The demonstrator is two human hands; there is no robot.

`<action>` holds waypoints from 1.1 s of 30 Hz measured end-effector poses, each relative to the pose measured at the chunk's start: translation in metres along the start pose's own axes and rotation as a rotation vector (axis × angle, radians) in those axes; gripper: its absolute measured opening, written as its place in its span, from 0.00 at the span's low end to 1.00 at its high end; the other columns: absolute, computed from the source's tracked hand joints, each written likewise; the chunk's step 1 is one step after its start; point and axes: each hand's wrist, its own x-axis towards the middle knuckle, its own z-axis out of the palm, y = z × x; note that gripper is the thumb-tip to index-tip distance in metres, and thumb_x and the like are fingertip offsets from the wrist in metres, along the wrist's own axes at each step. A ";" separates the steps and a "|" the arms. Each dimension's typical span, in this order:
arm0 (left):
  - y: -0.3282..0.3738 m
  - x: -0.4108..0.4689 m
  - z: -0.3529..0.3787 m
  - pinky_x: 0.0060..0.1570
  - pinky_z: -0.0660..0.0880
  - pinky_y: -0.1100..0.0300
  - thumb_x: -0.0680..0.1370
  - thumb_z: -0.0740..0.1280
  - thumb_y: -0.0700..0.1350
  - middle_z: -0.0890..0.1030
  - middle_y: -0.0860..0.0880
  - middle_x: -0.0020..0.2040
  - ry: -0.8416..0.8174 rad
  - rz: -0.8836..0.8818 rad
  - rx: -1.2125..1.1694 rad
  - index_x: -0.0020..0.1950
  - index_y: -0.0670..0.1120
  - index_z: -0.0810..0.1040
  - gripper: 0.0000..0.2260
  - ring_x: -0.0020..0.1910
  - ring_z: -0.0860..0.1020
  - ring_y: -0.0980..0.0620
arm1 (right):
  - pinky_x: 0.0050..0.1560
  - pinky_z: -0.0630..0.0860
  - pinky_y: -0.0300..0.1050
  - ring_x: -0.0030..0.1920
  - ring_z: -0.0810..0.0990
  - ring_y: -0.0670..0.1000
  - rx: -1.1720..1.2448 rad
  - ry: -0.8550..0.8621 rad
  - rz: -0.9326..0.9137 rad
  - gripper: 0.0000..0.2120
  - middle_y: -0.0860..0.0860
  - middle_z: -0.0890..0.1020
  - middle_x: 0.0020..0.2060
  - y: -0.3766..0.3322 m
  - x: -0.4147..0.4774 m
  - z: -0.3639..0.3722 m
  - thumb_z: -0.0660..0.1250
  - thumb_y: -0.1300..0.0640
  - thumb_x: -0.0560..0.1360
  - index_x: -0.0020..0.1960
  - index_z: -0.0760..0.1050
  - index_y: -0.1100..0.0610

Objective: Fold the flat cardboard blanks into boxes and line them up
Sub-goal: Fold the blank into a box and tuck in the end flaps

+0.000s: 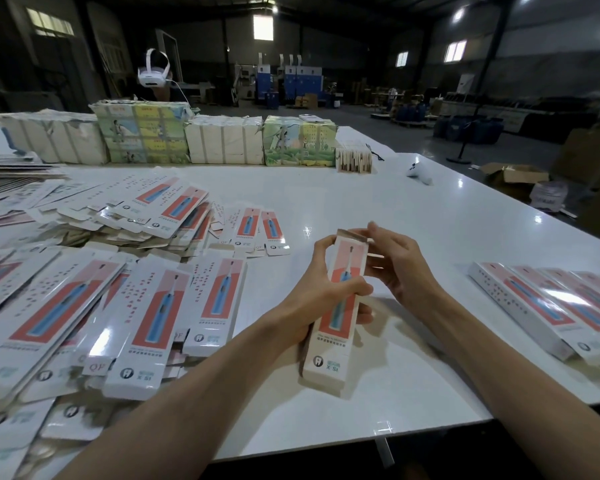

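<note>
Early going, I judge: my left hand (pixel 323 289) grips a toothbrush box (pixel 340 306) at centre frame, my right hand (pixel 400 268) pinches its top flap, a few finished boxes (pixel 551 306) are lined up lower right, and many flat blanks (pixel 118 306) wait at left on the counter (pixel 361 195).

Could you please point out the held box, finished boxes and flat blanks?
held box (pixel 331 341): head view, printed front face.
finished boxes (pixel 527 306): head view, leftmost box's top.
flat blanks (pixel 156 313): head view, one blank's front.
</note>
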 end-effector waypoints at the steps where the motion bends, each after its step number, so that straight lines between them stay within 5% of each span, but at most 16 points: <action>1: 0.000 0.000 0.000 0.39 0.84 0.56 0.76 0.78 0.48 0.79 0.44 0.61 0.000 0.004 -0.002 0.69 0.73 0.58 0.37 0.44 0.89 0.41 | 0.48 0.85 0.47 0.56 0.87 0.63 -0.007 0.003 -0.014 0.15 0.62 0.86 0.54 0.001 0.001 0.000 0.65 0.50 0.85 0.60 0.86 0.57; 20: -0.003 0.001 0.004 0.43 0.86 0.52 0.74 0.80 0.47 0.76 0.48 0.63 0.049 0.066 0.076 0.71 0.78 0.55 0.43 0.45 0.88 0.43 | 0.43 0.85 0.48 0.53 0.88 0.60 -0.060 0.066 -0.018 0.12 0.58 0.87 0.51 0.001 0.004 -0.006 0.64 0.62 0.83 0.53 0.87 0.60; 33: -0.001 0.000 0.002 0.44 0.86 0.52 0.75 0.79 0.47 0.77 0.49 0.63 0.050 0.060 0.063 0.73 0.76 0.57 0.41 0.47 0.88 0.44 | 0.44 0.85 0.51 0.54 0.88 0.61 -0.101 0.036 -0.077 0.13 0.57 0.87 0.52 0.009 0.010 -0.014 0.63 0.59 0.79 0.51 0.86 0.60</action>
